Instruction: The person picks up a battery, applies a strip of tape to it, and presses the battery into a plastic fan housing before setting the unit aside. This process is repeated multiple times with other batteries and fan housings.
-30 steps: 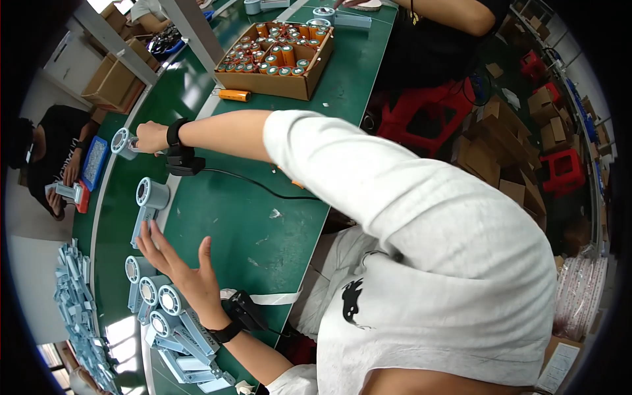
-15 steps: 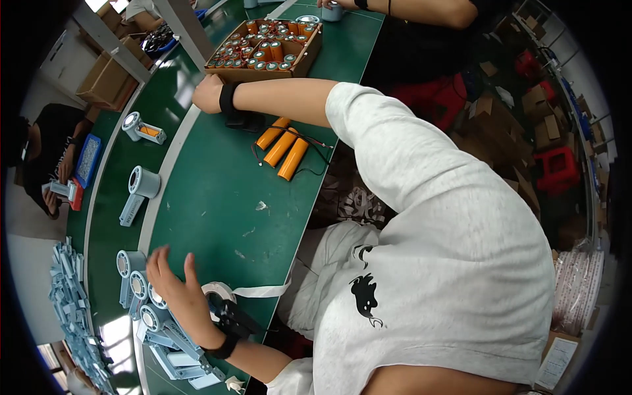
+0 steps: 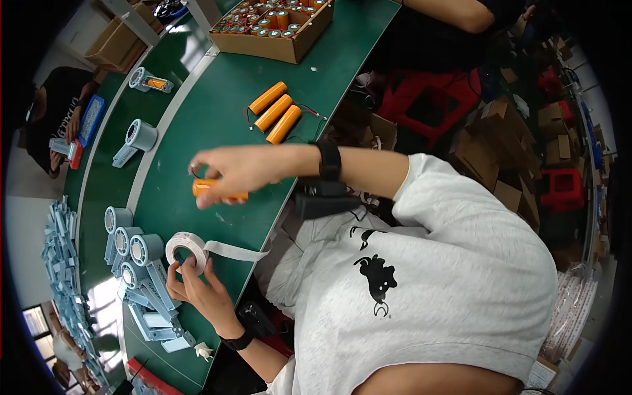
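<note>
1. While my right hand [image 3: 240, 170] is slightly blurred, its thumb and fingers can be seen closed around an orange cell [image 3: 205, 186], a cylinder held over the green table [image 3: 164, 181].
2. My left hand [image 3: 207, 296] has its fingers bent and moderately parted, the tips at the near side of a white tape roll [image 3: 197, 247]; whether they grip it, I cannot tell.
3. From the roll, a loose strip of tape [image 3: 232, 251] runs rightward to the table's edge, near my lap.
4. Dark bands, the right band [image 3: 329, 159] and the left band [image 3: 238, 341], encircle my wrists.
5. Beyond my right hand, three more orange cells [image 3: 273, 114] with thin leads lie side by side.
6. Left of the roll, light blue housings [image 3: 150, 249] with round heads are clustered; farther up lie a single housing [image 3: 140, 134] and an opened housing [image 3: 140, 79] showing orange in its handle.
7. At the far end stands a cardboard box [image 3: 263, 47] of orange cells.
8. At far left, a co-worker [image 3: 66, 99] handles a pale part beside a blue tray [image 3: 92, 122], above a heap of light blue pieces [image 3: 59, 247].
</note>
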Demonstrator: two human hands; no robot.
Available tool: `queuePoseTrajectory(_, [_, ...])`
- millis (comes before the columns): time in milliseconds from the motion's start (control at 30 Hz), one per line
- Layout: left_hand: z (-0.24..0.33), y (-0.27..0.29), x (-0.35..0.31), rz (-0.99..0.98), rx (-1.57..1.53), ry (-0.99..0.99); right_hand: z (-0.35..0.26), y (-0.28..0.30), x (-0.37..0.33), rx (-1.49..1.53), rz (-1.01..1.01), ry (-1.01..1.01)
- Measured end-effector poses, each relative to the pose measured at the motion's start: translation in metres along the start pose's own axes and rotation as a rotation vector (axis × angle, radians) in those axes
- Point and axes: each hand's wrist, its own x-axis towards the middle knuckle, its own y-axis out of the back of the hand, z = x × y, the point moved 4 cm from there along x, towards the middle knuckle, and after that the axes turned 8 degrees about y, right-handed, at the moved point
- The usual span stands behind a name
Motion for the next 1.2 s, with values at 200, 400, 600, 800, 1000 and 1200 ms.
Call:
queuePoseTrajectory(200, [0.018, 0.008, 0.019, 0.303, -0.165, 0.079, 0.025, -0.050, -0.028, 0.211, 0.045, -0.118])
queuePoseTrajectory(400, [0.006, -0.008, 0.044, 0.319, -0.321, 0.075, 0.005, -0.043, -0.039, 0.036, 0.028, 0.067])
queuePoseTrajectory(600, [-0.001, 0.005, 0.034, 0.318, 0.032, 0.163, -0.006, -0.008, -0.055, -0.066, 0.024, -0.017])
queuePoseTrajectory(800, [0.023, -0.005, 0.034, 0.198, -0.189, 0.063, -0.047, -0.007, -0.018, -0.170, 0.175, 0.297])
queuePoseTrajectory(1000, [0.022, -0.005, 0.036, 0.242, -0.111, -0.099, -0.039, -0.036, 0.012, -0.355, 0.046, 0.303])
queuePoseTrajectory(1200, [0.035, 0.002, 0.044, 0.136, -0.252, -0.050, -0.028, -0.038, 0.012, -0.374, 0.367, 0.486])
